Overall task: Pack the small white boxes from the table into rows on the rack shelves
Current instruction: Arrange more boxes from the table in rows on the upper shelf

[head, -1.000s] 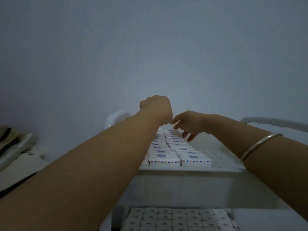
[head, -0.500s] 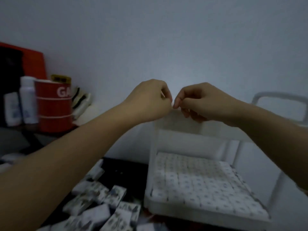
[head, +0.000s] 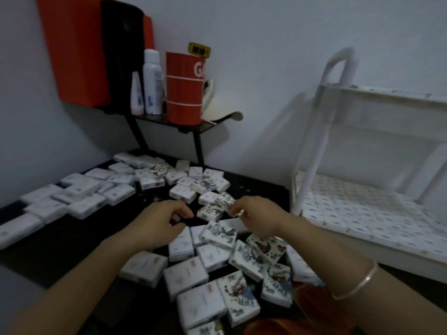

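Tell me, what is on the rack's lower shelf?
Rows of small white boxes cover the lower shelf. White posts hide bits of it, and its right end runs out of view.

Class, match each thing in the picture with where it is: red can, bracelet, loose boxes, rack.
Things: 1 red can; 2 bracelet; 3 loose boxes; 4 rack.
Places: a on a wrist; b on the black table; c on the small shelf; d right of the table.
Pairs: 1-c; 2-a; 3-b; 4-d.
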Action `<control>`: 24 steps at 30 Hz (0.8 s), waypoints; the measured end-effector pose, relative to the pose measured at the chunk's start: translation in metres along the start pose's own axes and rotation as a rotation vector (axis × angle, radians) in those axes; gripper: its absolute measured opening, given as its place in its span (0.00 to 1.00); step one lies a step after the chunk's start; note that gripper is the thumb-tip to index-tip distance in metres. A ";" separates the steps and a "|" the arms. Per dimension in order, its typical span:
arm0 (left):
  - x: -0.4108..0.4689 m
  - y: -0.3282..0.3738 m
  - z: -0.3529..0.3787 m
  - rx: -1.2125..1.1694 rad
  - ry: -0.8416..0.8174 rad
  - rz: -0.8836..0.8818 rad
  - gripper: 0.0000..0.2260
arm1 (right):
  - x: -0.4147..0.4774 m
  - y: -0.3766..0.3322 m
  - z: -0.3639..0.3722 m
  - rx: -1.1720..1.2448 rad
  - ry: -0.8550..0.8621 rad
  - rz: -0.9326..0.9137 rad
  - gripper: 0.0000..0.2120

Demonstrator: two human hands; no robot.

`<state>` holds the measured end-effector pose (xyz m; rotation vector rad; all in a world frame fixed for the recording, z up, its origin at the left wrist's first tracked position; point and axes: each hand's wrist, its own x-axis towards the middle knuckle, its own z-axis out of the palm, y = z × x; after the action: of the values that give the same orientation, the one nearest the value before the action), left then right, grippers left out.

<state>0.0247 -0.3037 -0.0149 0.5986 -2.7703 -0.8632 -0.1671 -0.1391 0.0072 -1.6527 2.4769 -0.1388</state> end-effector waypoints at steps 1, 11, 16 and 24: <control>-0.001 -0.007 0.000 0.025 -0.013 0.000 0.11 | 0.008 0.002 0.005 -0.029 -0.030 0.012 0.16; 0.005 -0.024 0.004 0.497 -0.210 0.003 0.30 | 0.035 0.017 0.011 -0.283 -0.238 0.046 0.26; 0.004 -0.026 0.005 0.238 -0.144 -0.044 0.29 | 0.029 0.018 0.011 -0.189 -0.134 0.084 0.21; 0.006 -0.009 -0.004 -0.373 -0.024 -0.050 0.21 | -0.009 0.030 -0.025 0.210 0.126 0.135 0.26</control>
<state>0.0229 -0.3146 -0.0164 0.5914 -2.5236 -1.3612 -0.1954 -0.1191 0.0274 -1.4297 2.5519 -0.4828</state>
